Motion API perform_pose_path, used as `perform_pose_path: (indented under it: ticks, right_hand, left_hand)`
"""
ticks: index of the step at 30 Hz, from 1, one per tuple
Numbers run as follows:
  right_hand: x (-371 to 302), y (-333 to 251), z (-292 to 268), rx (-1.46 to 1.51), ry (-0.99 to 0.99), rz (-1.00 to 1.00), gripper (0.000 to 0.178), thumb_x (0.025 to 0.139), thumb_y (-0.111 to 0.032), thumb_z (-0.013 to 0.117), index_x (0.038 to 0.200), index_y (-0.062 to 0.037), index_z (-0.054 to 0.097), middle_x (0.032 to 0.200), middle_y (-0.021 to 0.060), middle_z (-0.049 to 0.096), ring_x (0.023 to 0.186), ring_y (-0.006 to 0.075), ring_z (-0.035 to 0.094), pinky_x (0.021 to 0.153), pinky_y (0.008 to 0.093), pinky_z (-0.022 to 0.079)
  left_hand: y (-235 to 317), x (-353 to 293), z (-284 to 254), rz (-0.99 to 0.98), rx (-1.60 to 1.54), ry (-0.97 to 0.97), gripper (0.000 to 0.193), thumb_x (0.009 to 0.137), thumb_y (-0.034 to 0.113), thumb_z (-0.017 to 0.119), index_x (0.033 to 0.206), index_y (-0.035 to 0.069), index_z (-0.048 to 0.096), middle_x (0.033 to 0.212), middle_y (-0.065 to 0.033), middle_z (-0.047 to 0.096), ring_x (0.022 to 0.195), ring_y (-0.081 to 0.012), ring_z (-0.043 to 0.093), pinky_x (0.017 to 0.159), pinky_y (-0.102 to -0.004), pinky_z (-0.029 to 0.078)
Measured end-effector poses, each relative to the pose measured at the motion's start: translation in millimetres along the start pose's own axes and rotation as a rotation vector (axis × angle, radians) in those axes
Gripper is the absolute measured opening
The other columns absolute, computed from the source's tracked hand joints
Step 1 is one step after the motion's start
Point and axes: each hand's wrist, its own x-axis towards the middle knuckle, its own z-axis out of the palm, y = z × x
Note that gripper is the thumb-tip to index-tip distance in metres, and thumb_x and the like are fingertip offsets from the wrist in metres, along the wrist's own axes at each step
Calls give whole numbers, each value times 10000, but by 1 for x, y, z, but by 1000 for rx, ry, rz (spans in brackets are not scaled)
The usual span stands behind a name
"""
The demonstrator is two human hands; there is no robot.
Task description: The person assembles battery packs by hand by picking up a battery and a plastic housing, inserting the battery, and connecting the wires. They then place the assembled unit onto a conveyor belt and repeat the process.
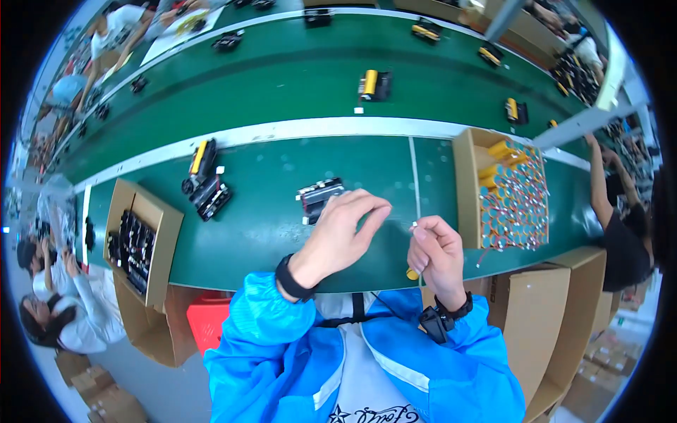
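Over the near edge of the green bench [268,233], seen from the head camera, both of the person's bare hands are raised side by side, close together but not touching. The left hand [342,236] has its fingers curled loosely forward, thumb and fingertips drawn near each other just above a black holder part [319,197] that lies on the bench; whether they pinch anything cannot be told. The right hand [436,254] is closed in a fist around a yellow cylindrical cell [412,273], whose end shows below the palm, while a thin white wire end [414,225] sticks out between thumb and forefinger. Just right of that hand an open cardboard box [462,183] holds many more yellow cells with teal ends. To the left, another cardboard box [173,225] holds black parts, and a black-and-yellow assembly [204,176] lies near it. Beyond a white rail [296,129], a green belt [282,70] carries more such assemblies. Other people work at both sides.
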Motion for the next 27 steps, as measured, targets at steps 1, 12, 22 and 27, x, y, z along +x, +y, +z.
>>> perform_pose_path:
  ticks: [1,12,22,27]
  right_hand:
    - [7,7,7,-35,-32,38,83,989,-80,528,1018,-10,561,587,9,479,458,76,415,432,239,361]
    - [61,52,43,-124,-100,257,84,992,-85,523,996,-11,563,606,-2,468,497,82,453,478,244,427]
    - [105,78,54,-1211,-17,-472,90,877,-72,666,963,-44,664,1205,78,551,1075,221,517,895,336,443]
    - [114,92,57,-1069,20,-322,107,831,-80,701,937,-70,694,1220,82,571,1123,268,494,947,363,421]
  left_hand:
    - [1,-9,-12,-58,-167,16,227,869,136,657,1086,73,673,997,-120,676,988,-316,613,895,-410,442]
    - [-84,-19,-40,-105,435,71,441,848,177,700,1207,-22,537,1086,-191,573,987,-352,563,844,-402,472]
    - [-92,-12,-30,-160,376,-47,507,840,127,676,1211,-130,446,1073,-263,532,994,-406,544,876,-440,465]
    - [-95,-12,-26,-155,377,-15,504,829,112,680,1208,-128,450,1076,-261,534,999,-409,543,881,-441,466]
